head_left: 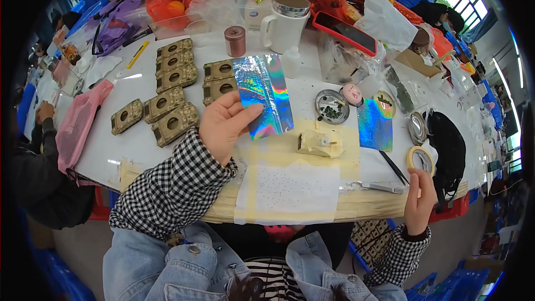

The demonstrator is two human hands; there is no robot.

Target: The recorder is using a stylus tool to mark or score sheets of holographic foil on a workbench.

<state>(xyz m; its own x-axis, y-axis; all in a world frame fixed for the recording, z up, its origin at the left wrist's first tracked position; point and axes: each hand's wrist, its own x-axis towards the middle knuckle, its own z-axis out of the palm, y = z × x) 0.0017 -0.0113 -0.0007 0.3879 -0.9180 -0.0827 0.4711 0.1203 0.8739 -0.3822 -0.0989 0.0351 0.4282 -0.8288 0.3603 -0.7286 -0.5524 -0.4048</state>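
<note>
My left hand [223,122] is closed in a pinch, thumb against fingers, on a shiny blue-silver holographic pouch [264,97] — held up above the white worktop [134,153], just beside the camouflage-patterned blocks with round holes [186,78]. My right hand [421,198] is half open, nothing visible in its grip; its fingertips are right by a pale yellow tape roll [411,161] — I cannot tell whether they touch it. Slim black tweezers [393,168] lie near the roll. A second flat holographic pouch [373,125] lies near a round metal dish [346,112] of small dark-green pieces.
</note>
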